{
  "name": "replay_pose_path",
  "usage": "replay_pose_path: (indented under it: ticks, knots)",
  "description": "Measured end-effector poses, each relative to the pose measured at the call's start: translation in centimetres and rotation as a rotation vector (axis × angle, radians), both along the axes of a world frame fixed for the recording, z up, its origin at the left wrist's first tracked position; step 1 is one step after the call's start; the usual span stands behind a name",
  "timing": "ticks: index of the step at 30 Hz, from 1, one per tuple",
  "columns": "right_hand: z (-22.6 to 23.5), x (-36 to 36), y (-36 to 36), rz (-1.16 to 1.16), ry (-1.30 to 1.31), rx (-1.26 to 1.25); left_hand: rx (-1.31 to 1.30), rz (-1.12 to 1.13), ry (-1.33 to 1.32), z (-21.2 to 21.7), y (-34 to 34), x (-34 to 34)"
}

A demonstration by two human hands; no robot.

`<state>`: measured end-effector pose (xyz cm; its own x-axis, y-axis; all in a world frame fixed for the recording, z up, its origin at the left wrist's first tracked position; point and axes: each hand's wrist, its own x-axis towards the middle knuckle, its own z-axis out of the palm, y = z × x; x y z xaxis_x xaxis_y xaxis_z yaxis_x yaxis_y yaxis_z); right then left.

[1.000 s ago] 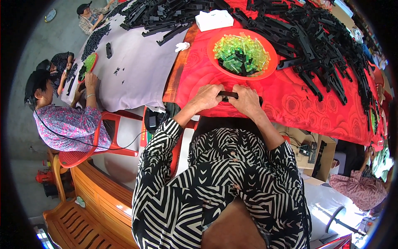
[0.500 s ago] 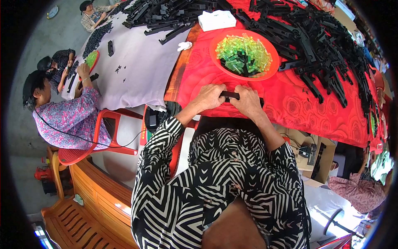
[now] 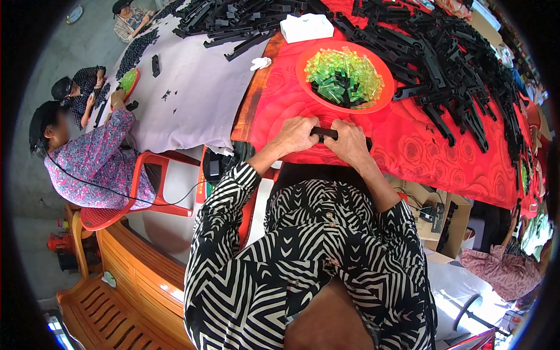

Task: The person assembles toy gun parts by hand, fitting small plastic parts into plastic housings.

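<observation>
A long black plastic part (image 3: 324,133) lies across the near edge of the red-covered table, gripped from both sides. My left hand (image 3: 298,134) is closed around its left portion, and my right hand (image 3: 348,142) is closed around its right portion. Between the two hands a short stretch of the part shows; a dark end sticks out past my right hand. Just beyond my hands sits a round red tray (image 3: 387,87). It holds yellow-green translucent tubular pieces (image 3: 347,67) with some small black pieces (image 3: 344,98) among them.
Heaped black plastic parts (image 3: 431,52) cover the table's right side. A white tissue box (image 3: 307,28) stands behind the tray. To the left, a person (image 3: 93,146) works at a grey cloth-covered table (image 3: 192,87). A wooden bench (image 3: 134,274) and red chair (image 3: 134,198) stand left; an open cardboard box (image 3: 455,227) is below right.
My hands keep nearly the same place and grip on the black part. The person at the left has shifted slightly, with the arm moving a little.
</observation>
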<state>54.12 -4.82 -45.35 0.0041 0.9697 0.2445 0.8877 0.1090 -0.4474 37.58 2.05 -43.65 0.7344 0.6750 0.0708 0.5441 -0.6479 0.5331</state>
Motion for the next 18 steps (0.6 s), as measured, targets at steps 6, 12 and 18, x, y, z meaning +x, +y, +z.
replay_pose_path:
  ticks: [6, 12, 18]
  knots:
    - [0.04, -0.63, -0.10, -0.022, -0.018, 0.100, 0.056, 0.009, -0.023, -0.40, 0.28, -0.31]
    - [-0.25, -0.66, 0.16, -0.027, -0.028, 0.081, 0.050, 0.038, -0.022, -0.10, 0.12, -0.34]
    - [0.26, -1.07, 0.09, -0.048, -0.014, 0.070, 0.070, 0.065, -0.043, -0.30, -0.03, -0.42]
